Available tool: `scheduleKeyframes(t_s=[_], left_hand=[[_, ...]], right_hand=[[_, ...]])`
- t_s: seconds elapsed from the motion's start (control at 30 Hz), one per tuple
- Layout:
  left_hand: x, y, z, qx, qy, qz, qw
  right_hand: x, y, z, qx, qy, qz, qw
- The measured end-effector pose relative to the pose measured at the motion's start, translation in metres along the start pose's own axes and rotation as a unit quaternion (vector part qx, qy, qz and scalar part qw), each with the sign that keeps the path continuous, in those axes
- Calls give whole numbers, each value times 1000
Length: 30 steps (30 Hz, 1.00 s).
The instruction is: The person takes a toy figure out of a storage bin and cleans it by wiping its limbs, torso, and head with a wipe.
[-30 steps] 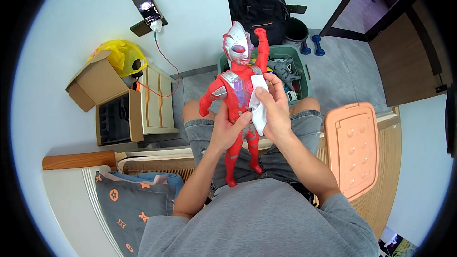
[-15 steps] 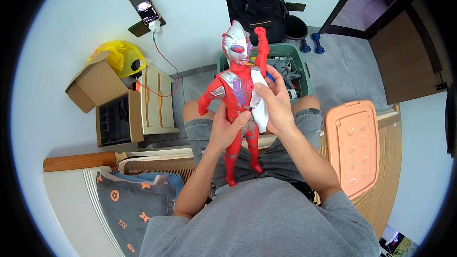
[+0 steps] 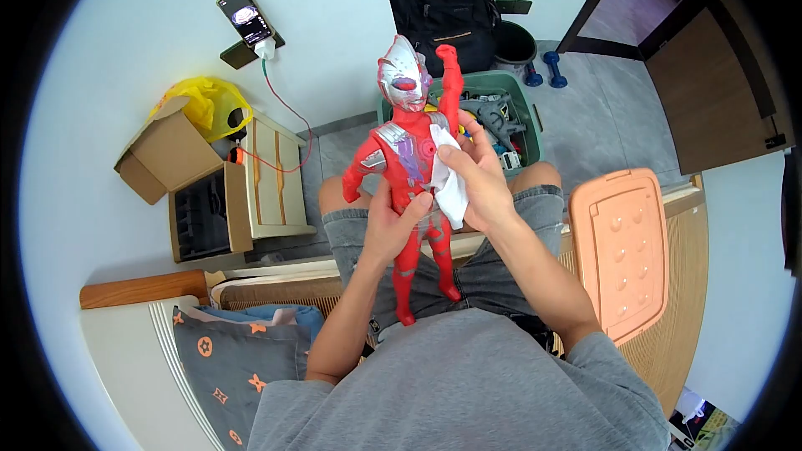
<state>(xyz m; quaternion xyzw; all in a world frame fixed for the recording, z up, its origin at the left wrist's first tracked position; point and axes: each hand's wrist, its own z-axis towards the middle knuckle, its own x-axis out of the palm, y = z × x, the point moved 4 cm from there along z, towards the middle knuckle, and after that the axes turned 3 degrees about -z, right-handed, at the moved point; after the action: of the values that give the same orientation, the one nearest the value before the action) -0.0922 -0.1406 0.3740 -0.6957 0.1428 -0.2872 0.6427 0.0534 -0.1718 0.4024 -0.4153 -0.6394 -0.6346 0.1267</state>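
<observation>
A large red and silver action figure point(image 3: 408, 142) stands upright over my lap, one fist raised and its feet between my thighs. My left hand point(image 3: 393, 221) grips it round the waist, thumb across the front. In my right hand point(image 3: 482, 179) is a white cloth point(image 3: 449, 188), pinched under the thumb and pressed against the side of the figure's chest. The right fingers pass behind the figure's raised arm and are partly hidden.
Beyond my knees stands a green bin point(image 3: 535, 121) of toys, with a black backpack point(image 3: 443, 12) behind it. An orange lid point(image 3: 620, 255) lies to the right. At left are an open cardboard box point(image 3: 171, 150), a yellow bag point(image 3: 200, 104) and a plugged-in phone point(image 3: 246, 15). Blue dumbbells point(image 3: 554, 71) rest on the floor.
The figure has shifted slightly left within the view, and my right hand with the cloth has moved a little left along with it. Both grips stay the same.
</observation>
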Motion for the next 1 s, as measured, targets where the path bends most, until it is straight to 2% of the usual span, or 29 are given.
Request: scheduleKeyframes(t_s=[0.07,0.13,0.17,0.23,0.27,0.43,0.5,0.57,0.63,0.7,0.8,0.87,0.97,1.0], left_hand=[[-1,2,0,-5,0,-2,1000],[-2,3,1,-9,-5,10,1000],[-3,4,1,-10,-5,11,1000],[-4,4,3,-1,-10,15,1000],[-3,4,3,-1,-10,15,1000],[-1,3,3,1,-12,-16,1000],[2,-2,2,3,-6,4,1000],[4,-5,2,6,0,24,1000],[7,-6,1,10,-6,11,1000],[6,-7,1,9,-4,12,1000],[5,-5,-1,7,-2,27,1000],[5,-7,0,12,0,41,999],[10,-6,-1,1,-11,38,999],[10,-5,1,8,-9,37,999]], right_hand=[[0,-2,-4,-10,22,2,1000],[-3,-3,-8,-33,-80,-6,996],[-11,-7,-7,-33,-80,-6,996],[-25,-4,-7,-114,-116,-124,979],[-31,-5,-7,-144,-131,-113,974],[-9,22,-19,-176,-113,-188,960],[11,28,-22,-269,-13,-325,907],[20,32,-18,-289,-17,-343,894],[25,39,-18,-352,-52,-454,817],[24,39,-14,-350,-50,-434,828],[21,37,-13,-298,-26,-446,843],[17,31,-13,-235,-12,-403,884],[17,34,-17,-230,-22,-386,893],[17,36,-15,-248,-24,-411,877]])
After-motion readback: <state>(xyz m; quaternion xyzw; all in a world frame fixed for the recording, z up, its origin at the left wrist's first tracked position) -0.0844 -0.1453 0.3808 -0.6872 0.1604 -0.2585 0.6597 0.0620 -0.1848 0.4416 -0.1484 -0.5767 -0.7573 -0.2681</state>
